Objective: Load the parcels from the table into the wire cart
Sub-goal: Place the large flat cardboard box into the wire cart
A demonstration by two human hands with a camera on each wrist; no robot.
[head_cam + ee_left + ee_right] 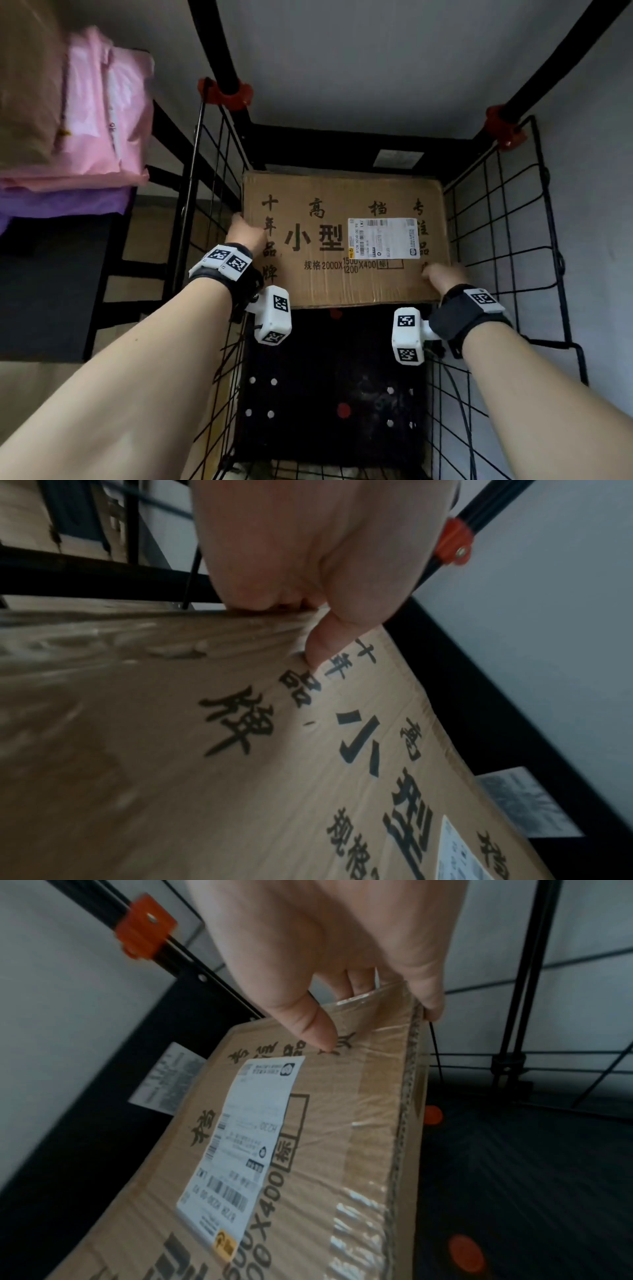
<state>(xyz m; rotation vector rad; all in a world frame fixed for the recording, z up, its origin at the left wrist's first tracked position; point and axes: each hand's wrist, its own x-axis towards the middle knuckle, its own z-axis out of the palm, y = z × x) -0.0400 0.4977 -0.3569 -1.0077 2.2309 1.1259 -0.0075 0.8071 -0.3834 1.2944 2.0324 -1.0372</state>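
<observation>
A flat brown cardboard box (342,205) with black printed characters and a white shipping label (383,238) is inside the black wire cart (507,219), at its far end above the dark floor. My left hand (245,233) grips the box's left edge, thumb on top (322,642) and fingers curled underneath. My right hand (443,274) grips the near right corner, thumb on the taped top face (315,1026) and fingers wrapped round the edge. Whether the box rests on the cart floor is hidden.
Pink plastic mailers (102,113) and a purple one (65,202) lie stacked on a dark table (51,291) at left, outside the cart. The cart's black floor panel (335,394) carries white and red dots. Red clamps (227,90) sit on the frame's far posts.
</observation>
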